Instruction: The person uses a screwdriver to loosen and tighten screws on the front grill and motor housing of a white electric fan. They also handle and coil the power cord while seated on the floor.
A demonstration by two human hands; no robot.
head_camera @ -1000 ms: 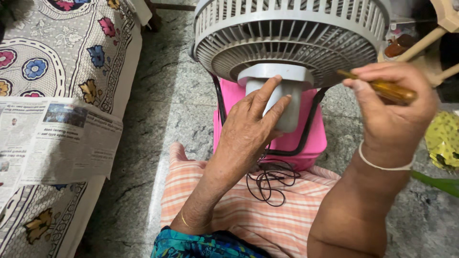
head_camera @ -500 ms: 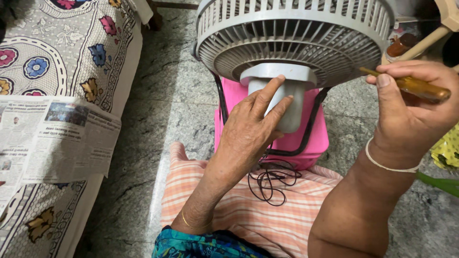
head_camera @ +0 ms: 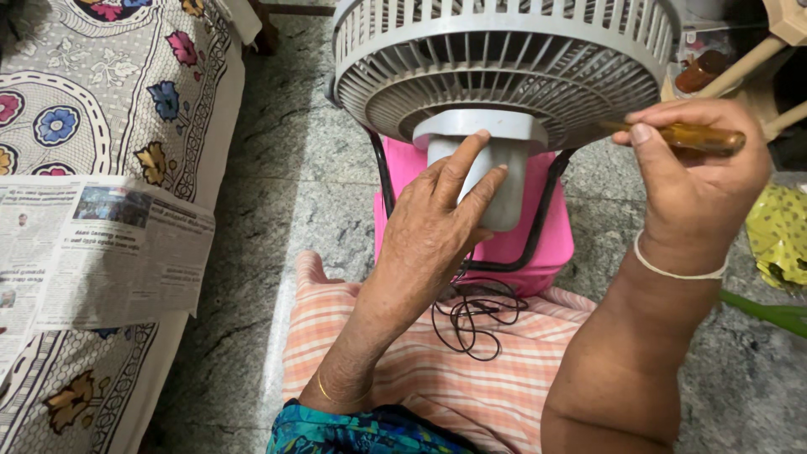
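A grey table fan [head_camera: 504,59] with a slatted grille stands on a pink stool [head_camera: 538,244] in front of me, its grey motor housing [head_camera: 496,160] facing me. My left hand [head_camera: 437,227] rests on that housing, fingers spread against it. My right hand [head_camera: 698,181] is closed around a screwdriver with an amber handle [head_camera: 702,137], held level at the fan's right rim; its tip is hidden. A black cord [head_camera: 471,315] lies coiled on the striped orange cloth [head_camera: 445,378] over my lap.
A bed with a flowered cover [head_camera: 109,109] and an open newspaper [head_camera: 92,252] runs along the left. Grey stone floor [head_camera: 286,168] lies between bed and stool. A yellow patterned bag [head_camera: 777,235], a green strip and wooden legs are at the right.
My right hand with the screwdriver has drifted a little to the right and upward along the fan's rim. The left hand stays on the motor housing.
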